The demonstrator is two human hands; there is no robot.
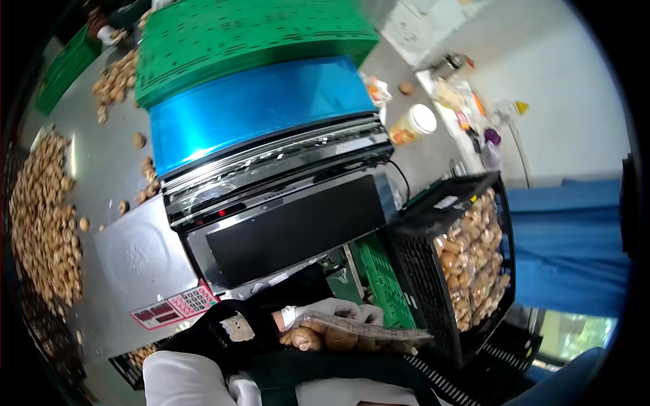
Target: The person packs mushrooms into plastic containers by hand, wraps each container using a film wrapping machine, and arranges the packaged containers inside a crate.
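Note:
My left hand (pixel 340 309), in a white glove, reaches in from the left at the bottom of the view. Its fingers are closed on the edge of a film-wrapped pack of mushrooms (pixel 338 338), which is tilted close to my body. Brown mushrooms show through the wrapping. My right hand does not show. Just right of the pack stands a black crate (pixel 423 271) with several wrapped mushroom packs (pixel 474 260) in it. Ahead of my left hand is a wrapping machine (pixel 294 230) with a black plate and a blue cover (pixel 264 108).
Left of the machine sits a scale (pixel 139 250) with a red-edged keypad (pixel 175 306). Loose mushrooms (pixel 44 223) are heaped at the far left. Green crates (pixel 250 40) stand behind the machine. A cup (pixel 414 124) is at its right, and a green crate (pixel 386 281) lies below.

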